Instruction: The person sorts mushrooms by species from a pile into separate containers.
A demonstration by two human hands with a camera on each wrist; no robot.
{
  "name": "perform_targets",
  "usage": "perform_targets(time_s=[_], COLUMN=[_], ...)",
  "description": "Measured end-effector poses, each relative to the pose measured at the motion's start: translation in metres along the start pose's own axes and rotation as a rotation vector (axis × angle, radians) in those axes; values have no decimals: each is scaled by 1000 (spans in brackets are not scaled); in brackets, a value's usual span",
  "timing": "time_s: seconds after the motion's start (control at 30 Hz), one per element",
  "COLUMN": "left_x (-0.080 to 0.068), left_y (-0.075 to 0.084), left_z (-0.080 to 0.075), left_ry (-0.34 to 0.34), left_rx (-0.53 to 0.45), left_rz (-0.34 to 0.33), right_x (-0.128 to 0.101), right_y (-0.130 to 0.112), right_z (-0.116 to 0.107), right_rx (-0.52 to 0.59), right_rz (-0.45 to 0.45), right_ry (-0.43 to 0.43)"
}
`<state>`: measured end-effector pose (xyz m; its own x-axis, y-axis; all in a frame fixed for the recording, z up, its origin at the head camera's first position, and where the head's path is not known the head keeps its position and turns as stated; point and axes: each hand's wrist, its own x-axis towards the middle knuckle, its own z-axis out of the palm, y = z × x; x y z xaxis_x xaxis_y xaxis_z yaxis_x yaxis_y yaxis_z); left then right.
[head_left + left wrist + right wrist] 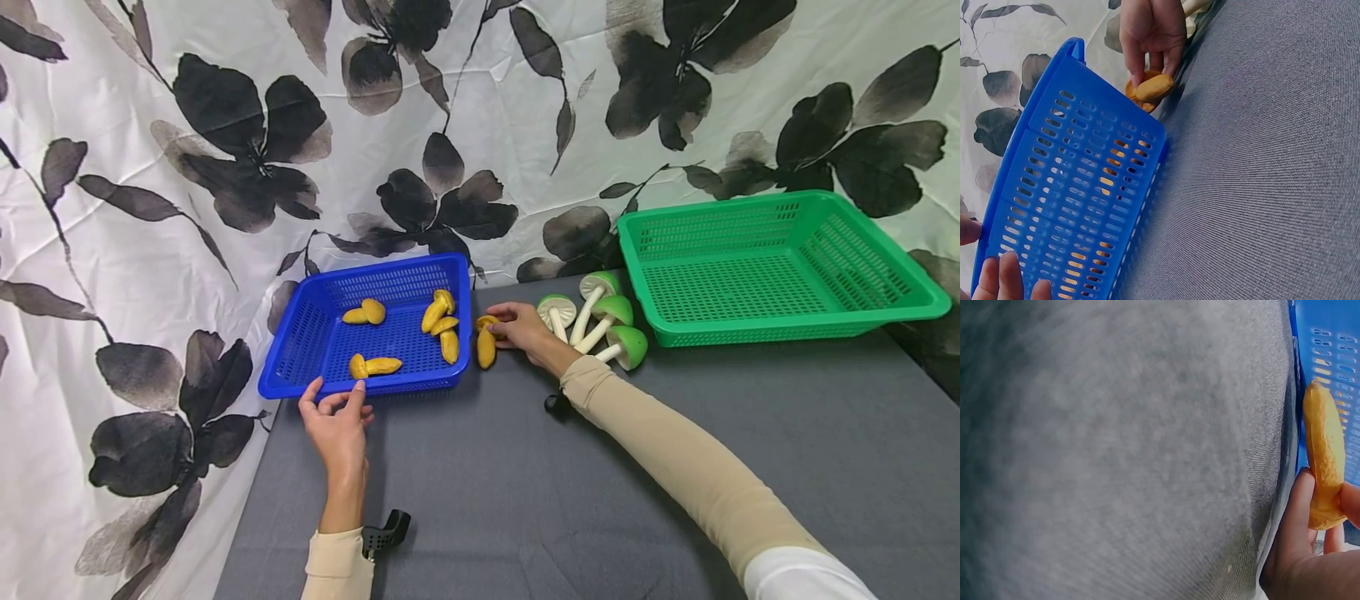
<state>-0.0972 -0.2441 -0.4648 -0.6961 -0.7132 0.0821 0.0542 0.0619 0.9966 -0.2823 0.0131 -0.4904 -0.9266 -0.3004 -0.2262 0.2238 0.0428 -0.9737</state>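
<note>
Sleeves: beige on both forearms, a black device (386, 533) at the left wrist.
Table: covered in grey cloth (465, 500).
Left hand (339, 425): at the near rim of the blue basket, thumb at the edge and other fingers loosely bent before the outer wall; I cannot tell whether it actually grips.
Blue basket (345, 289): on the table, with four yellow mushrooms (375, 367) lying apart or in a close pair on its floor.
Right hand (525, 332): thumb and fingers closed in a pinch on one more yellow mushroom.
Held mushroom (487, 350): outside the blue basket, just beside its right wall, stem pointing toward the near side.
Green-capped mushrooms (615, 311): four with white stems, grouped between the right hand and the green basket.
Green basket (787, 321): at the far right of the table.
Backdrop: white cloth (555, 192) with dark flowers.
</note>
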Motion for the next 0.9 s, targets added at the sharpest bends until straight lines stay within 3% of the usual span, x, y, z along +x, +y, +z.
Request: perform_targets(time_s=[0.37, 0.9], left_x=[1, 1], left_y=[-1, 3], left_z=[0, 0], left_ry=[1, -4], left_rx=[-1, -5], left_rz=[8, -4], right_x=[-2, -5], right_y=[-3, -15], right_z=[-1, -7], right_rx=[-52, -15], right_rz=[37, 5], right_ry=[-8, 0])
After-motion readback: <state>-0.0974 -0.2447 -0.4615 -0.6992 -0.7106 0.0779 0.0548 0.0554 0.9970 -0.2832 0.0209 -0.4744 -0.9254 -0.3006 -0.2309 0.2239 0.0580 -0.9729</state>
